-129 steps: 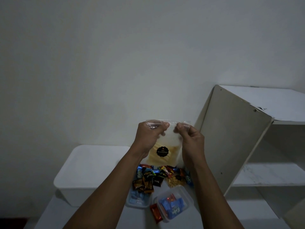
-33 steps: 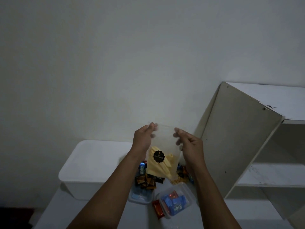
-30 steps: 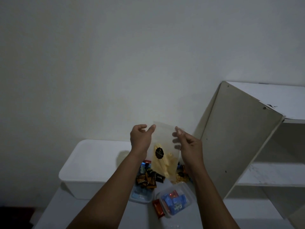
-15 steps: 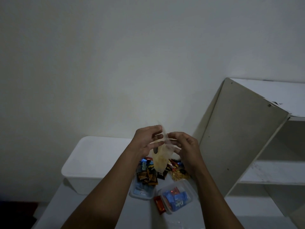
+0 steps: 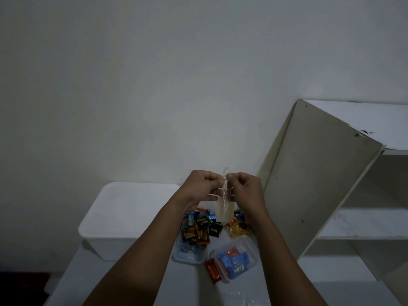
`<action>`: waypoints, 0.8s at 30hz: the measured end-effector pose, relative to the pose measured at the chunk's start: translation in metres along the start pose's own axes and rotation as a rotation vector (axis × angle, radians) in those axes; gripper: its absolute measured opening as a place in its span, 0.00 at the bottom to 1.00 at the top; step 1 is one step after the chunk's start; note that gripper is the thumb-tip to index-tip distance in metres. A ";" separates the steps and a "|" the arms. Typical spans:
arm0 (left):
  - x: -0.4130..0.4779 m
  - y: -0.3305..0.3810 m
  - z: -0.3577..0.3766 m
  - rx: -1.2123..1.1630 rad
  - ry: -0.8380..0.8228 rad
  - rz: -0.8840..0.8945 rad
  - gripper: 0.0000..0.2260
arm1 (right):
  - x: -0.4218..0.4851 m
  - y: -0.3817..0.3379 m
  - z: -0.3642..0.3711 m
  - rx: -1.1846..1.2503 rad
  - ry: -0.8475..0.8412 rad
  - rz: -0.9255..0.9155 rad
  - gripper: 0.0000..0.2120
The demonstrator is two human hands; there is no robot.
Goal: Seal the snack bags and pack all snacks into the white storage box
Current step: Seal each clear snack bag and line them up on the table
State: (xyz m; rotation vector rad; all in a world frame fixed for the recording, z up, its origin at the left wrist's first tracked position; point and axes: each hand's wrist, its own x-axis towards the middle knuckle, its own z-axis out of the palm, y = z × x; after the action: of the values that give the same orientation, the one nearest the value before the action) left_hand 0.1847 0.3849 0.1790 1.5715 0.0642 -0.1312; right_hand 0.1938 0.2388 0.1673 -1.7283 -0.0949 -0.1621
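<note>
Clear snack bag point(image 5: 224, 209) is hanging edge-on. Left hand point(image 5: 198, 188) and right hand point(image 5: 246, 191) are each pinching its top.

On the pale tabletop point(image 5: 189, 288) sits the lidded white storage box point(image 5: 132, 213) at left, wrapped snacks point(image 5: 198, 229) heaped over a clear tray point(image 5: 187, 256) beside it, a second clear tub point(image 5: 251, 246) of blue packets point(image 5: 235, 265) nearer, a red bar point(image 5: 212, 270) at its left edge, yellow nibbles point(image 5: 237, 232) behind.

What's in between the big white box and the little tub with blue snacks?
In the head view, another clear tub heaped with brown and orange snack packets sits there, and the person's left forearm crosses that gap.
</note>
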 end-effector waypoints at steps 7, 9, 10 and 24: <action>-0.002 -0.003 0.005 0.189 -0.006 0.020 0.05 | -0.004 0.000 -0.008 0.093 -0.020 0.039 0.07; -0.001 -0.005 0.005 0.152 0.028 0.042 0.04 | -0.006 -0.001 -0.011 0.092 -0.081 0.063 0.05; 0.000 -0.005 0.005 0.139 0.038 0.053 0.04 | -0.008 -0.001 -0.012 0.071 -0.105 0.065 0.05; -0.006 -0.011 0.009 -0.090 0.081 0.041 0.14 | -0.017 0.012 -0.010 -0.090 -0.113 0.007 0.08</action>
State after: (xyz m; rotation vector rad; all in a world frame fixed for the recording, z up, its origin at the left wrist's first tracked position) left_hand 0.1775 0.3758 0.1690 1.4874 0.1002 -0.0320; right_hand 0.1781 0.2279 0.1541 -1.8269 -0.1666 -0.0636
